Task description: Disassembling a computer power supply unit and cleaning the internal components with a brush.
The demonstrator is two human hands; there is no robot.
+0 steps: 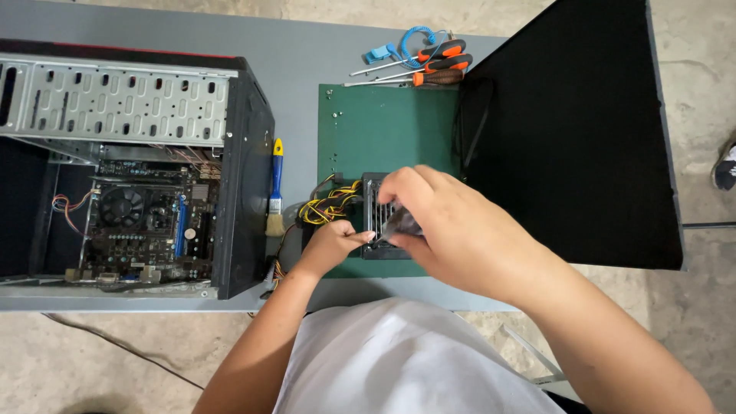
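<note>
A grey power supply (381,218) with a fan grille is seen lying on a green mat (383,126), yellow and black cables (330,207) trailing from its left. A screwdriver (397,226) is gripped by the closed fingers of the right hand (452,226), its tip met by the pinched left hand (333,241). An open computer case (138,169), a brush (275,188) and spare screwdrivers (429,67) are laid nearby.

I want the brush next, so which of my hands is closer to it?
Left. The left hand sits just right of the brush, by the yellow wires; the right hand is farther right, over the power supply.
</note>
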